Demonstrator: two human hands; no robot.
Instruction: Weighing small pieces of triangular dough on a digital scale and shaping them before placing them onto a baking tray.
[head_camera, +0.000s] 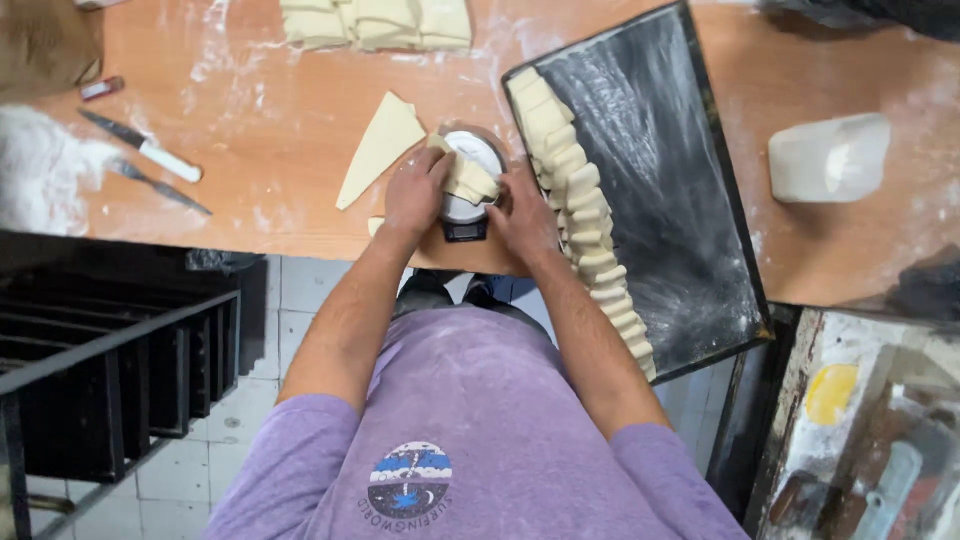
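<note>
A small digital scale with a round white platform stands at the near edge of the floured wooden table. A folded pale dough piece lies on it. My left hand grips this dough from the left, and my right hand presses on it from the right. A flat dough triangle lies just left of my left hand. Right of the scale sits a black baking tray with a row of several rolled dough pieces along its left side.
A stack of cut dough lies at the table's far edge. A white-handled knife, a second blade and a flour pile sit far left. A white block rests right of the tray. A black rack stands lower left.
</note>
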